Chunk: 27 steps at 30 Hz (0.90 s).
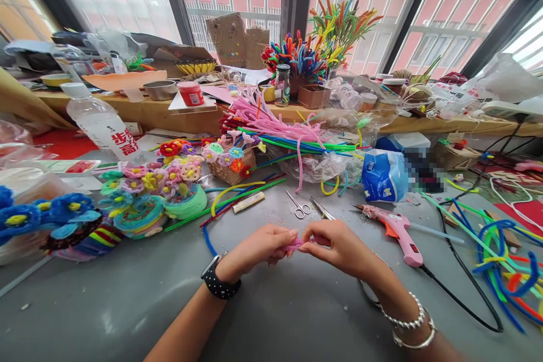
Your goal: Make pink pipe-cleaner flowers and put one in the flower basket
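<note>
L hand: fingers pinched on pink piece, watch on wrist.
R hand: also pinched on same piece, fingertips meeting L's; bracelets on wrist.
Pink piece: small fuzzy bit, mostly hidden btw both hands, held just above table, near front edge, about mid-width.
Scissors: flat on table just beyond hands, apart from them.
Glue gun: pink w/ orange trigger, lying right of R hand, nozzle toward left; black cord runs off to right.
Glue stick: beyond L hand, near green stems.
Pipe cleaners: pink/green/blue heap in mid-table, partly in clear bag.
Basket: small, w/ flowers, left of heap.
Flowers: finished coils & blooms along left side; blue ones by left edge.
Bottle: tilted, far left.
Tissue pack: blue, right of heap.
Loose stems: tangle at right edge.
</note>
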### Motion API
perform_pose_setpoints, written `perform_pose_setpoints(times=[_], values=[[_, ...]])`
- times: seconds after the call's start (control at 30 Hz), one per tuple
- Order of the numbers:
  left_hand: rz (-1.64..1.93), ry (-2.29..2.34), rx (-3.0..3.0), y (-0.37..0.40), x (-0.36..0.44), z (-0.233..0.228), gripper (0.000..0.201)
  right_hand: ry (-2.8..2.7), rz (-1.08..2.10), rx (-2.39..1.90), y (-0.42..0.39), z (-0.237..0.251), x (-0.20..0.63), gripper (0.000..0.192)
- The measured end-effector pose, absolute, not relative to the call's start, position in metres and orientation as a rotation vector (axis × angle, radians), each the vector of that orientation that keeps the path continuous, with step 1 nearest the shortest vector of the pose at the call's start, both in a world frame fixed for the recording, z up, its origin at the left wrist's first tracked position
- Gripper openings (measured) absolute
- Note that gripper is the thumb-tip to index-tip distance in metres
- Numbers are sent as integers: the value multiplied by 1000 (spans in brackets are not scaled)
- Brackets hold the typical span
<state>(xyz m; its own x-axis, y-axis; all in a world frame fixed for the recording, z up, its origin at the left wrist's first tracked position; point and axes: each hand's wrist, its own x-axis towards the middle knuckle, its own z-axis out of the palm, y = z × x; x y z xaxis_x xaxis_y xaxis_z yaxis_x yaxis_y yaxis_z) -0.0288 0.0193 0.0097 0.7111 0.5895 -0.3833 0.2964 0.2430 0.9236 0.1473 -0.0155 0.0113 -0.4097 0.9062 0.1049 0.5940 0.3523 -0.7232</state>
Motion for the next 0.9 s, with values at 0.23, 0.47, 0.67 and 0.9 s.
perform_pose_setpoints(times=[0.23,0.47,0.67,0.9], values=[[769,700,1059,29,-41,17,34,-1324,1432,-1197,-15,6,151,25],[730,708,1322,20,-28,15,34,-879,1953,-832,-17,1,144,28],[860,739,1497,11,-26,19,17,-943,2132,-875,-19,-3,136,26],[833,866,1335,13,-26,12,33,-1351,1524,-1203,-21,3,130,25]])
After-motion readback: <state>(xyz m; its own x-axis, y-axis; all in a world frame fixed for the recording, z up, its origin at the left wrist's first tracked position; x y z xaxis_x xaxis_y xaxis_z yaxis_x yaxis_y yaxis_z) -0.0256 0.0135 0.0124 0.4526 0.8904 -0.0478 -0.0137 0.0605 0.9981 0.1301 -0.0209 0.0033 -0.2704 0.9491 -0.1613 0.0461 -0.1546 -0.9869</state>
